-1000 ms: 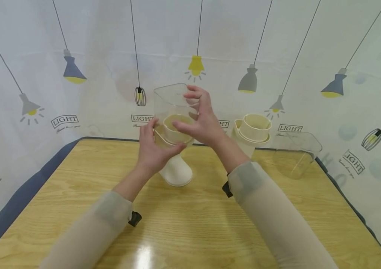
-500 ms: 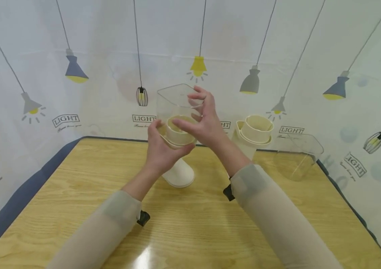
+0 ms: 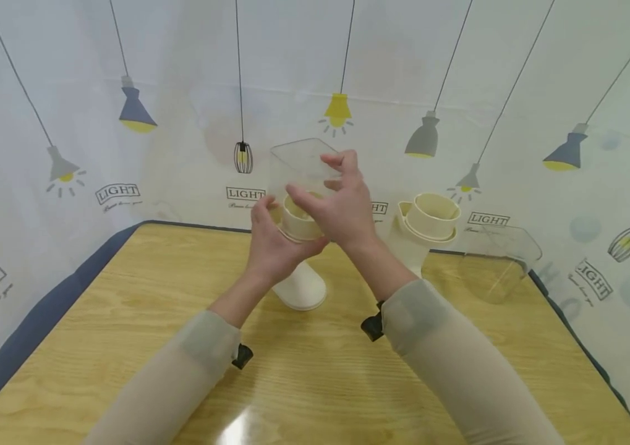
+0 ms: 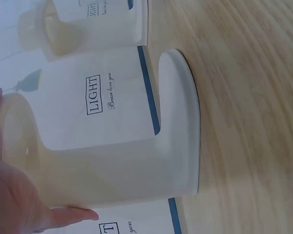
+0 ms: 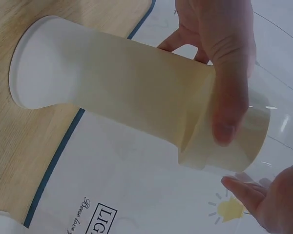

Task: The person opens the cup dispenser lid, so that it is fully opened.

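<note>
A cream-coloured stand (image 3: 300,290) with a broad foot and a round collar (image 3: 299,225) at its top stands on the table. A clear, open-topped plastic container (image 3: 298,164) sits upright at the collar. My left hand (image 3: 272,247) grips the collar from the left; in the left wrist view the stand's pale column (image 4: 112,170) rises from its foot. My right hand (image 3: 345,207) holds the right side of the clear container, fingers bent behind it and thumb across the near side. The right wrist view shows the left thumb (image 5: 229,107) lying over the collar.
A second cream stand (image 3: 431,222) with the same collar stands behind my right forearm. To its right is another clear container (image 3: 498,266), on the wooden table (image 3: 315,383). A printed lamp-pattern curtain (image 3: 181,123) hangs behind the table's far edge.
My right hand has turned and slid slightly down along the clear container. My left hand has shifted a little to the right around the collar. The head view has swung slightly left.
</note>
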{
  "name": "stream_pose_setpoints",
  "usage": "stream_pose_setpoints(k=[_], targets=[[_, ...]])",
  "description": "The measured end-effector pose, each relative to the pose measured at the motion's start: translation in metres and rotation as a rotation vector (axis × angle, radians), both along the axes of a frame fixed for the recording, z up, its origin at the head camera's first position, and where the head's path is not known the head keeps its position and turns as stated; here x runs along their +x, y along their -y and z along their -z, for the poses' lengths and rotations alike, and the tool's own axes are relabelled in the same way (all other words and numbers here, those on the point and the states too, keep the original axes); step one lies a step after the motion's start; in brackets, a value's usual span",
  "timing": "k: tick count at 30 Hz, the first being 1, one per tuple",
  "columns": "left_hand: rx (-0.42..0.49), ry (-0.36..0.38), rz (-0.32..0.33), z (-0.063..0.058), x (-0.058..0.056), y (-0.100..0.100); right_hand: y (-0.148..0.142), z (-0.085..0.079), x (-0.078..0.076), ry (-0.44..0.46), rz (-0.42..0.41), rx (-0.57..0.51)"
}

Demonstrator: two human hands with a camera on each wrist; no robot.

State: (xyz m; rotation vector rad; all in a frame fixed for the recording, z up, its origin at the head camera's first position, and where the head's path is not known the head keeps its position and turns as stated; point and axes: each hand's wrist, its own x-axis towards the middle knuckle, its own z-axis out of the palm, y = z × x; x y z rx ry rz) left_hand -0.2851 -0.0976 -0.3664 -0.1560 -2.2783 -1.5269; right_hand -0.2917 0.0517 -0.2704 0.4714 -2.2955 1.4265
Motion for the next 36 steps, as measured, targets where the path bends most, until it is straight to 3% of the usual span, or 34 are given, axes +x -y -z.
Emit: stream_pose_setpoints(k=[12,24,29,36], targets=[[-0.057,0.001,0.023,-0.004,0.0,0.005,-0.002,-0.009,0.005,-0.03,0.034,0.103],[-0.075,0.004,0.043,-0.005,-0.002,0.011,-0.005,-0.017,0.007,0.008,0.04,0.097],[-0.075,0.009,0.053,-0.006,-0.003,0.012,-0.003,-0.021,0.008,-0.031,0.035,0.184],[-0.09,0.018,0.058,-0.008,-0.002,0.012,-0.007,-0.023,0.009,0.03,0.025,0.145]])
